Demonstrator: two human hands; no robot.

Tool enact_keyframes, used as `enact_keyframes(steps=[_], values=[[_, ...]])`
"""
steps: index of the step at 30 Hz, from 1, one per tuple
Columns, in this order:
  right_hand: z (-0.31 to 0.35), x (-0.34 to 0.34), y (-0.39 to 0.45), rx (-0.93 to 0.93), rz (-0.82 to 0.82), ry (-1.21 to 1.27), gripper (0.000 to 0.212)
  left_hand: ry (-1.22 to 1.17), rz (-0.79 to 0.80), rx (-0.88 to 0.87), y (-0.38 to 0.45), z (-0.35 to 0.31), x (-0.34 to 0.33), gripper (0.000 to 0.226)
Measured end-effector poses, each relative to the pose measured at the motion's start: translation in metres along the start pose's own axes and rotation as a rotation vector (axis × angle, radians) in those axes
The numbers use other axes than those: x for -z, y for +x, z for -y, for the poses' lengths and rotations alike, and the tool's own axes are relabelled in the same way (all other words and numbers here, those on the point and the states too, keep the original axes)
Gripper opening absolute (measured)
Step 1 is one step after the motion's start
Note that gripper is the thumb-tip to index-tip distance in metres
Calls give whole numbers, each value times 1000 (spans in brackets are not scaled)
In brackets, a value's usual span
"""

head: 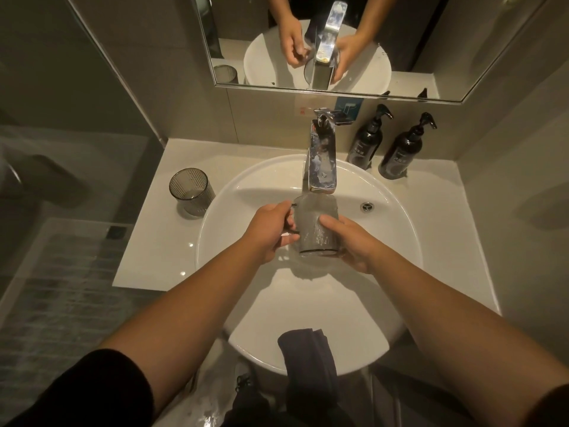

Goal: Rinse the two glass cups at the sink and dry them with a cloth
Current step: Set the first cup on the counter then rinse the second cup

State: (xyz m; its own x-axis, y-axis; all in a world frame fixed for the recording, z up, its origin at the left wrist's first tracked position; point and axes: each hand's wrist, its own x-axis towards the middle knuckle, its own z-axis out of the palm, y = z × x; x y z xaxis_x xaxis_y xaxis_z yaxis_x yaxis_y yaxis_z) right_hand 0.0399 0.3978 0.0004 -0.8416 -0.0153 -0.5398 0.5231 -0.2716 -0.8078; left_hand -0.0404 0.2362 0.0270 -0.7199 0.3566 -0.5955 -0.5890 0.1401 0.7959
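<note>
I hold a smoky ribbed glass cup over the white round sink, right under the spout of the chrome faucet. Its mouth points toward the faucet and water runs over it. My left hand grips its left side and my right hand wraps its right side. A second glass cup stands upright on the counter left of the sink. A dark cloth hangs over the near rim of the sink.
Two dark pump bottles stand on the white counter at the back right. A mirror hangs above the faucet. A glass partition closes off the left side.
</note>
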Motion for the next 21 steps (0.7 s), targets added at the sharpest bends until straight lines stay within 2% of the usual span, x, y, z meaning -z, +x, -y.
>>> enact_keyframes(steps=[3,5,7,8,11,13,16,19,21], values=[[-2,1,2,-13,-1,22,49,91,-74,-25,-2,2,-1,23],[-4,0,4,-18,-50,1,43,299,-195,-116,1,9,-1,8],[-5,-3,5,-13,-103,-37,32,511,-288,-197,-3,16,-4,22],[-6,-5,5,-11,-140,-60,34,573,-310,-241,-5,21,-7,28],[-11,-10,12,10,-229,-122,62,663,-273,-321,-13,28,-18,29],[-12,-12,15,36,-252,-174,72,675,-219,-279,-15,28,-24,30],[-11,-17,14,72,-300,-211,60,632,-169,-186,-12,25,-27,39],[-10,-21,11,71,-346,-257,72,434,-115,-119,-3,31,-24,63],[-6,-21,8,103,-352,-264,67,265,-80,-51,4,35,-21,70]])
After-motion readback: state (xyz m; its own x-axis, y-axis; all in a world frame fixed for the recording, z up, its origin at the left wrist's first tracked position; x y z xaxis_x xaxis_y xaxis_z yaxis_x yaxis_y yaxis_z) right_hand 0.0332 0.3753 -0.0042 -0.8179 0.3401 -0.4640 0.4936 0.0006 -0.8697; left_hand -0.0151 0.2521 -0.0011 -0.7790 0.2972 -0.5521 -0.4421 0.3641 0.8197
